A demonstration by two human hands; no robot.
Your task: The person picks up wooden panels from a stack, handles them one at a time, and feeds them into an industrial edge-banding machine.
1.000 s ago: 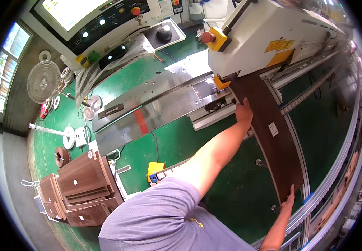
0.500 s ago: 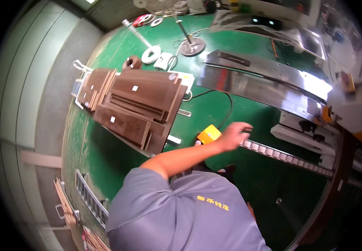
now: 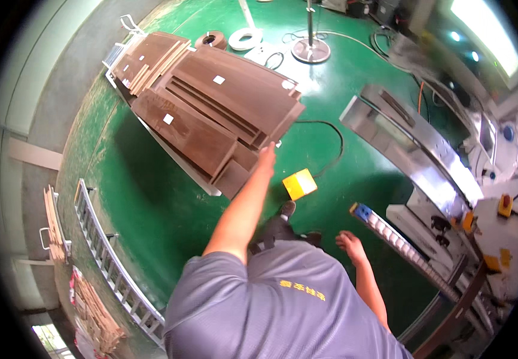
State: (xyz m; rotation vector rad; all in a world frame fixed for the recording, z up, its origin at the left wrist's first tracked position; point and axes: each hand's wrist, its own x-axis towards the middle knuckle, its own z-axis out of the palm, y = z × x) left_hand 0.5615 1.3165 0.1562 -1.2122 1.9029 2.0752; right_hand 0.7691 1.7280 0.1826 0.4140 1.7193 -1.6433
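My left arm reaches forward, and my left hand (image 3: pixel 267 158) is at the near right end of a stack of brown panels (image 3: pixel 244 81). Its fingers look stretched out and hold nothing that I can see; whether they touch the panels I cannot tell. Several flat boards and narrow strips lie in the stack, with white labels on some. My right hand (image 3: pixel 349 246) hangs low at my right side, fingers loosely bent and apart, with nothing in it. It is nearest to a roller rail (image 3: pixel 393 238).
A yellow foot-pedal-like box (image 3: pixel 299 184) with a black cable sits on the green floor ahead of my feet. A machine with a metal bed (image 3: pixel 417 157) stands to the right. Rolls of banding (image 3: pixel 245 39) and a round-based stand (image 3: pixel 310 50) are beyond; a metal rack (image 3: pixel 115 263) lies left.
My left hand has moved left from beside the rail to the end of the panel stack. My right hand has come into view. The whole view has shifted, bringing the panels and rail closer.
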